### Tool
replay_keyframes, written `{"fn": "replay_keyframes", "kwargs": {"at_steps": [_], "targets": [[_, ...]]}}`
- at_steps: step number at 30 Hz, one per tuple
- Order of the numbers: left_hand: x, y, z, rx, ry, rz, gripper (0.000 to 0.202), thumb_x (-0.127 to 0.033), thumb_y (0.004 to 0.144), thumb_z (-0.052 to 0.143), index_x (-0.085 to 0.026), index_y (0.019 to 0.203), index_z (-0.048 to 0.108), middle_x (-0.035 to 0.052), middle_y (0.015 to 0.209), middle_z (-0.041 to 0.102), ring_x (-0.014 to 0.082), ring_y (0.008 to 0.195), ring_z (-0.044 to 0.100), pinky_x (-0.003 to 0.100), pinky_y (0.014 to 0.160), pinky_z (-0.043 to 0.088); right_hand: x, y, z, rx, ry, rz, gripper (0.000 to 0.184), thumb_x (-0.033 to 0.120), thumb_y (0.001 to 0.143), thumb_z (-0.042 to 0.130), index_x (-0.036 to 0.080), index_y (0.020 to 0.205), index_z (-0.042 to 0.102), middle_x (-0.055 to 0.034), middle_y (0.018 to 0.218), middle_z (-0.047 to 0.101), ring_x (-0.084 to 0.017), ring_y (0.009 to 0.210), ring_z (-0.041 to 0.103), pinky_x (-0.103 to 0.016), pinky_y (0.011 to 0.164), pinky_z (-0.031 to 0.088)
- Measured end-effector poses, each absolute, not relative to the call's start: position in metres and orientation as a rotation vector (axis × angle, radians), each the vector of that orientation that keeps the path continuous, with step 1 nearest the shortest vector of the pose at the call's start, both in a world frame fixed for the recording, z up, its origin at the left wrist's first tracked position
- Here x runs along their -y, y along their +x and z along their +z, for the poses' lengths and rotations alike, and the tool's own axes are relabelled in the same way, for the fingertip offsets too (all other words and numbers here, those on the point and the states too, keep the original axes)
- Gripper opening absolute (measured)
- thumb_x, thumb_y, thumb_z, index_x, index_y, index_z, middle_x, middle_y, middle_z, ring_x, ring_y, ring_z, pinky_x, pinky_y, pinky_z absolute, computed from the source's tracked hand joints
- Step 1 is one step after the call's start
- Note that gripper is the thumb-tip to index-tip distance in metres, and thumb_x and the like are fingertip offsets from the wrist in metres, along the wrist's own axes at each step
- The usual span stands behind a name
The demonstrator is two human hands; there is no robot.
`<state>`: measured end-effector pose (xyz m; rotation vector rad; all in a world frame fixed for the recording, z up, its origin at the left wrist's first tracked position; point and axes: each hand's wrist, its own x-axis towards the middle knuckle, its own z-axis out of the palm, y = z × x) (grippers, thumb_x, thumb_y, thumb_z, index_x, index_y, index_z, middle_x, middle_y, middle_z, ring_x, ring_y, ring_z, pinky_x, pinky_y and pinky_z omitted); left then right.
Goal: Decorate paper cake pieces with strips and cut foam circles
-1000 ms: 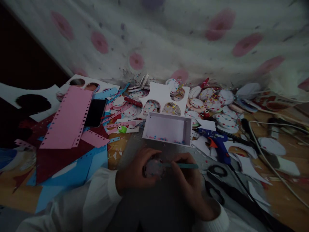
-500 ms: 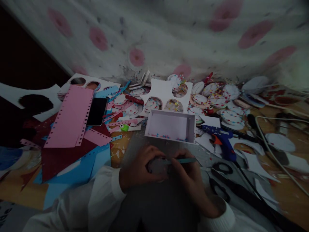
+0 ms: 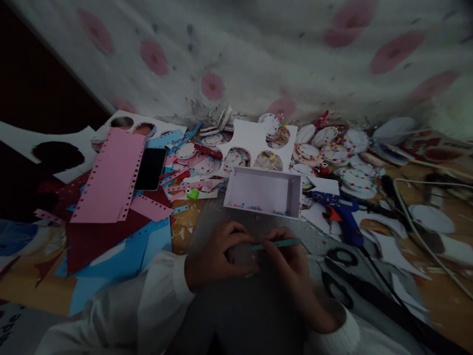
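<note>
My left hand (image 3: 212, 256) is closed around the edge of a small round disc (image 3: 242, 254), thumb below and fingers above. The disc lies in shadow, so its surface detail is hard to make out. My right hand (image 3: 290, 259) pinches a thin blue-green strip (image 3: 286, 242) between thumb and fingers. The strip's left end reaches over the disc near my left fingertips; whether it touches the disc I cannot tell. Just beyond both hands stands a shallow white box (image 3: 258, 190) with small pink and blue beads along its near inside edge.
A blue glue gun (image 3: 347, 222) and black-handled scissors (image 3: 338, 291) lie on the right. Decorated paper discs (image 3: 356, 182) pile up at the back. Punched pink paper (image 3: 111, 177), a phone (image 3: 151, 168) and blue sheets (image 3: 129, 254) cover the left. A white cable (image 3: 421, 231) crosses the right side.
The strip's left end now extends farther left over the disc. Both hands keep their grips and stay nearly in place. The whole view has shifted slightly.
</note>
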<state>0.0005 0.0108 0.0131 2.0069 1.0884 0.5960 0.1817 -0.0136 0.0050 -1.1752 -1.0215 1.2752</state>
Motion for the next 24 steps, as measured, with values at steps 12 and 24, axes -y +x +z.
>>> {"fn": "replay_keyframes", "kwargs": {"at_steps": [12, 24], "targets": [[-0.0099, 0.0003, 0.0116, -1.089, 2.016, 0.584, 0.048, -0.046, 0.071, 0.079, -0.024, 0.113, 0.068, 0.0067, 0.113, 0.057, 0.0237, 0.11, 0.055, 0.041, 0.101, 0.043, 0.014, 0.1803, 0.0069, 0.94, -1.178, 1.316, 0.026, 0.041, 0.079, 0.072, 0.023, 0.084, 0.055, 0.0016, 0.077, 0.053, -0.012, 0.063, 0.053, -0.024, 0.054, 0.046], [-0.0099, -0.0004, 0.011, -1.102, 2.035, 0.591, 0.05, -0.051, 0.072, 0.077, -0.022, 0.111, 0.069, 0.0075, 0.111, 0.058, 0.0236, 0.108, 0.056, 0.039, 0.098, 0.044, 0.011, 0.1808, 0.0092, 0.636, -1.071, 1.612, 0.034, 0.042, 0.077, 0.074, 0.025, 0.086, 0.046, 0.0057, 0.068, 0.052, -0.01, 0.051, 0.048, -0.023, 0.049, 0.039]]}}
